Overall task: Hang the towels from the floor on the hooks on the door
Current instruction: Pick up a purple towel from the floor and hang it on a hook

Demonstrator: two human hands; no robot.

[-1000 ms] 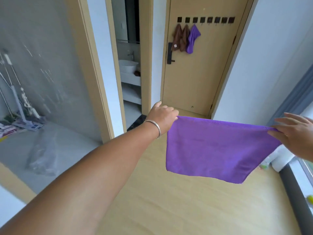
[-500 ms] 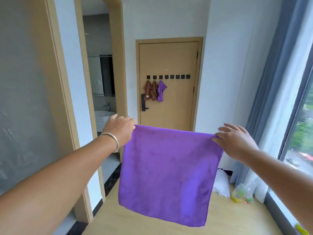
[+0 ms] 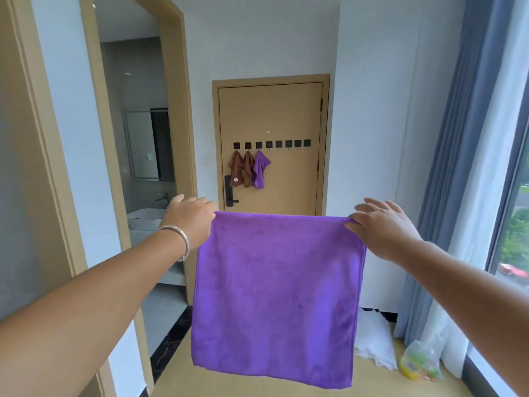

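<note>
A square purple towel (image 3: 274, 293) hangs spread flat in front of me. My left hand (image 3: 190, 219) pinches its top left corner and my right hand (image 3: 380, 227) pinches its top right corner, the other fingers of that hand spread. Straight ahead stands the tan door (image 3: 289, 179) with a row of black hooks (image 3: 286, 144). Two brown towels (image 3: 242, 170) and a small purple towel (image 3: 260, 171) hang from the three leftmost hooks. The hooks to their right are bare.
An open doorway (image 3: 143, 156) on the left shows a bathroom with a sink and mirror. A blue curtain (image 3: 458, 167) and window fill the right side. A white bag (image 3: 372, 336) and a plastic bag with yellow items (image 3: 418, 362) lie on the floor at right.
The view has risen from the floor to face the door. The towel, held slanted before, now hangs level and spread, higher in front of me; both hands keep their corners.
</note>
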